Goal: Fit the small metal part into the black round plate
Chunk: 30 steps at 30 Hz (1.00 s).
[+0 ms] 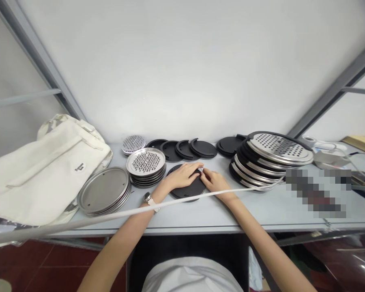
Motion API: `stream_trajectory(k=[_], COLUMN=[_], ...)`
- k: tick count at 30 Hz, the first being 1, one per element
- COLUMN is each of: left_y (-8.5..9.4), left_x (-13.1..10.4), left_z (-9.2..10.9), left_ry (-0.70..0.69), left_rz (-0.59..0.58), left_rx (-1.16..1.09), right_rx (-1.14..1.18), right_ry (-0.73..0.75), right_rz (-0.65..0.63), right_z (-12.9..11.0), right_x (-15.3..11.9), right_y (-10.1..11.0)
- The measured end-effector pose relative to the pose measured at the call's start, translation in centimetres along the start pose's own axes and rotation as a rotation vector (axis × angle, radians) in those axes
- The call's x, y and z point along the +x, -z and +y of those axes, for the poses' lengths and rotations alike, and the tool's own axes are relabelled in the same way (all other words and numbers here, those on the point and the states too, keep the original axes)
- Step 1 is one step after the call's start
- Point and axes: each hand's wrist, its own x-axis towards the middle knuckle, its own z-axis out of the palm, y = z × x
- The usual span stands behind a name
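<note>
A black round disc [192, 190] lies on the table in front of me. My left hand [182, 175] rests over its upper left part, fingers stretched to the far right edge and thumb bent inward, holding the disc. At that edge my right hand [215, 183] is closed, its fingertips pinching a small pale piece [200, 170] too small to name. The fingertips of both hands nearly meet there. Left of the disc stands a stack of round metal grater plates [146, 162]. Behind it lie several black rimmed discs [204, 149].
Plain metal discs [105, 190] are piled at left beside a white bag [48, 170]. A tall stack of black-rimmed grater plates [276, 148] stands at right. Smaller grater plates [134, 143] sit near the wall. A white cable [109, 213] crosses in front of my forearms.
</note>
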Motion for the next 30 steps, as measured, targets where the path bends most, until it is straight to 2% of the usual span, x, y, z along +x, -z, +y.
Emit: stream_trajectory(k=[10, 30], left_y=[-0.12, 0.17], left_x=[0.09, 0.38], left_z=[-0.22, -0.24], left_ry=[-0.021, -0.06], left_rz=[-0.008, -0.01], left_rx=[-0.015, -0.075], right_rx=[0.012, 0.103], right_ry=[0.01, -0.041], right_rz=[-0.015, 0.083], right_z=[0.03, 0.56], right_x=[0.01, 0.18], right_y=[-0.01, -0.96])
